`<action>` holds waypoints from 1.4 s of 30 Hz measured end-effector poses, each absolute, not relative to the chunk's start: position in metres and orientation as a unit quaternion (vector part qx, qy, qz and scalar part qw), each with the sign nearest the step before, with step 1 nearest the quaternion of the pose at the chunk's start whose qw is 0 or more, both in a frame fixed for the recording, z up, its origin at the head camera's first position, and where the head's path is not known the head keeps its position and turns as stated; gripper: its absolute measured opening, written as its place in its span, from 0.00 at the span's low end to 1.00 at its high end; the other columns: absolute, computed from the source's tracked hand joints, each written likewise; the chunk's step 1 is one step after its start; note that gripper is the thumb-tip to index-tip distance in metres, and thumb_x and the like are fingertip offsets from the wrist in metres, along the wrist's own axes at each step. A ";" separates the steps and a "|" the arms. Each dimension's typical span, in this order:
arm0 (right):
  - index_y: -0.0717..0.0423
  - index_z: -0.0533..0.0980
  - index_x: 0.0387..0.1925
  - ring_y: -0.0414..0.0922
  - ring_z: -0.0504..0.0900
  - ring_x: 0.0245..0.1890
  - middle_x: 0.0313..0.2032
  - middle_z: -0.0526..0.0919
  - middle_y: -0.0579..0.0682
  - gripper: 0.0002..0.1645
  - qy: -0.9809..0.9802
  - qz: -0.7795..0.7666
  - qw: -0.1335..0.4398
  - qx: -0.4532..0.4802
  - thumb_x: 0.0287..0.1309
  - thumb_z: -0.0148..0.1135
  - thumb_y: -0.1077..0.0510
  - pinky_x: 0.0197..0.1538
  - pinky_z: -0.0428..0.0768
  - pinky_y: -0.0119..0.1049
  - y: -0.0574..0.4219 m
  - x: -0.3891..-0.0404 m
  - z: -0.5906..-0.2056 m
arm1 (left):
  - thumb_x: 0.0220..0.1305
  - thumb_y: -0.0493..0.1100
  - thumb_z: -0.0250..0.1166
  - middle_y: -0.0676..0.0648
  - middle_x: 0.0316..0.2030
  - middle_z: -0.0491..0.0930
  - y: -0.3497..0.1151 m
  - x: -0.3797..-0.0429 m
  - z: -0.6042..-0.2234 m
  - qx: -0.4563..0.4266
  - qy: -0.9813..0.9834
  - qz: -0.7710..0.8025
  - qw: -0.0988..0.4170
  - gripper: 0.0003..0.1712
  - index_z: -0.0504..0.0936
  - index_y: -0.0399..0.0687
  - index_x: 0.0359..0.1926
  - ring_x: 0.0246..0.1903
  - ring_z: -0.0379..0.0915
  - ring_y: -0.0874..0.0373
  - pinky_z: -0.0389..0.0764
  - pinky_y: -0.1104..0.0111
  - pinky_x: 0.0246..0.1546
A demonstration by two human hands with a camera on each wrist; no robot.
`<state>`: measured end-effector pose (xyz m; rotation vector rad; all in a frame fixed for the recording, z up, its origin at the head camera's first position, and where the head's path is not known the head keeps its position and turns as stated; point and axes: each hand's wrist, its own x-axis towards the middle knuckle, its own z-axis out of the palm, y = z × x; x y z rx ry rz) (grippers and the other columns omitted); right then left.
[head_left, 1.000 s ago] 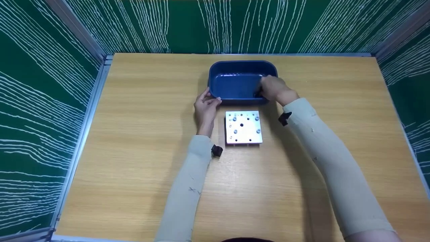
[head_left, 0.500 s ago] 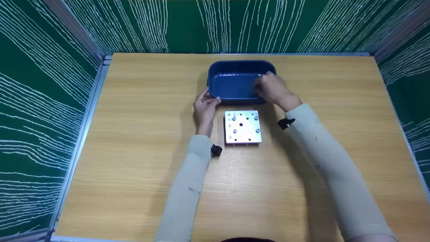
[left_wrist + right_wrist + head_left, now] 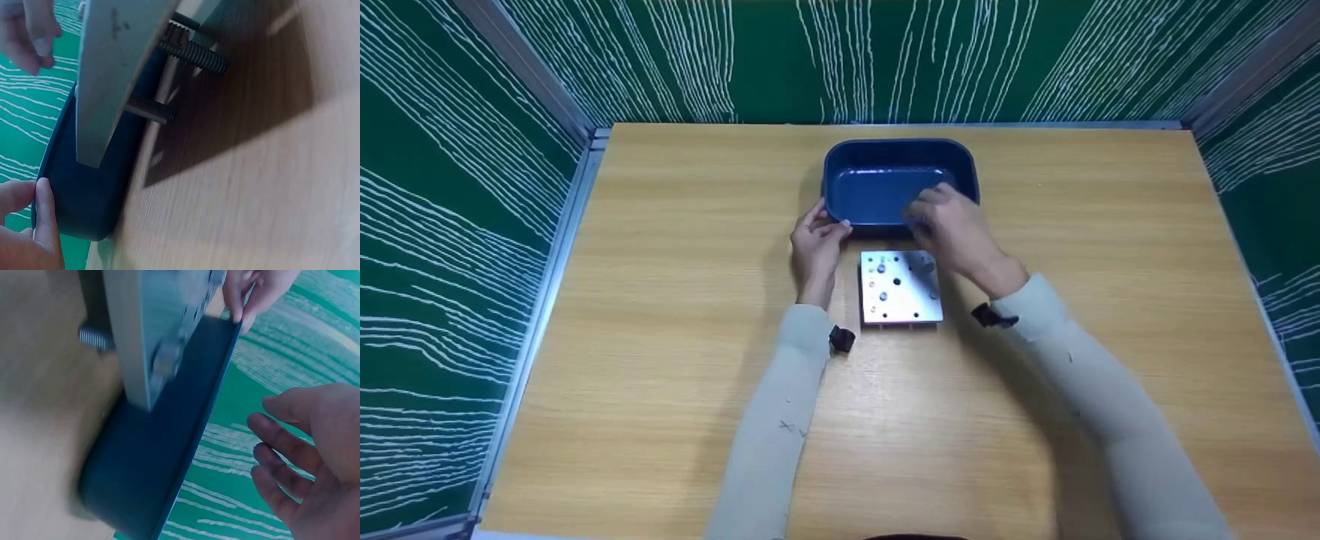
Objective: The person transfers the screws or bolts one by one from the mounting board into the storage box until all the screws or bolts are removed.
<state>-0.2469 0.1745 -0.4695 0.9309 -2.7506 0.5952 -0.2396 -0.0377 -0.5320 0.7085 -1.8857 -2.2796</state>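
My left hand (image 3: 816, 251) pinches the rim of a dark blue rectangular tray (image 3: 900, 143) at its near left corner. The left wrist view shows the thumb and a finger meeting over that rim. My right hand (image 3: 956, 229) hovers above the tray's near right edge, its shadow falling toward the plate. In the right wrist view its fingers (image 3: 281, 439) are loosely curved and apart, and I see nothing between them. Just in front of the tray is a square metal plate (image 3: 901, 289) with holes and several bolt heads. Threaded bolt ends (image 3: 152, 109) stick out below it.
Everything stands on a wooden table (image 3: 675, 360). Green panels with white streaks (image 3: 772, 60) close off the back and both sides, set in metal frame bars (image 3: 536, 64). Each wrist carries a small black camera (image 3: 842, 339).
My right hand has come up out of the tray and moved left and toward me, over its near edge. The left hand keeps its place on the rim; tray and plate stay put.
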 end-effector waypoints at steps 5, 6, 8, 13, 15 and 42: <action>0.60 0.88 0.44 0.55 0.83 0.44 0.41 0.90 0.58 0.10 -0.909 0.204 0.098 0.350 0.60 0.73 0.68 0.48 0.83 0.48 0.167 -0.229 -0.478 | 0.63 0.30 0.73 0.39 0.61 0.78 -0.039 -0.237 -0.533 0.235 -0.613 -0.753 0.046 0.36 0.77 0.48 0.72 0.49 0.82 0.55 0.88 0.70 0.48; 0.60 0.88 0.44 0.55 0.83 0.44 0.41 0.90 0.58 0.10 -0.907 0.203 0.096 0.355 0.60 0.73 0.68 0.47 0.83 0.48 0.166 -0.226 -0.480 | 0.63 0.30 0.73 0.38 0.61 0.78 -0.039 -0.236 -0.533 0.234 -0.609 -0.757 0.047 0.36 0.77 0.47 0.72 0.49 0.82 0.54 0.88 0.70 0.48; 0.61 0.88 0.44 0.55 0.83 0.43 0.41 0.90 0.58 0.10 -0.907 0.202 0.090 0.359 0.59 0.74 0.67 0.48 0.83 0.48 0.165 -0.221 -0.483 | 0.63 0.29 0.73 0.37 0.61 0.78 -0.038 -0.236 -0.534 0.231 -0.605 -0.761 0.050 0.36 0.76 0.45 0.72 0.49 0.82 0.54 0.88 0.70 0.48; 0.61 0.87 0.44 0.55 0.83 0.44 0.42 0.90 0.57 0.10 -0.903 0.200 0.084 0.371 0.60 0.74 0.65 0.52 0.84 0.49 0.161 -0.212 -0.491 | 0.63 0.29 0.73 0.37 0.62 0.77 -0.038 -0.235 -0.535 0.229 -0.598 -0.766 0.053 0.36 0.77 0.44 0.71 0.48 0.82 0.54 0.89 0.68 0.48; 0.61 0.87 0.44 0.55 0.84 0.44 0.41 0.90 0.56 0.10 -0.898 0.203 0.085 0.380 0.59 0.74 0.65 0.53 0.84 0.49 0.159 -0.210 -0.494 | 0.63 0.28 0.73 0.38 0.62 0.76 -0.038 -0.235 -0.535 0.228 -0.595 -0.769 0.054 0.36 0.76 0.44 0.72 0.48 0.82 0.54 0.89 0.67 0.48; 0.60 0.89 0.39 0.54 0.82 0.40 0.39 0.88 0.56 0.06 -0.906 0.151 0.078 0.389 0.64 0.73 0.61 0.43 0.85 0.46 0.131 -0.197 -0.508 | 0.64 0.31 0.74 0.42 0.60 0.79 -0.036 -0.239 -0.530 0.235 -0.611 -0.754 0.050 0.34 0.78 0.50 0.71 0.47 0.83 0.57 0.88 0.69 0.47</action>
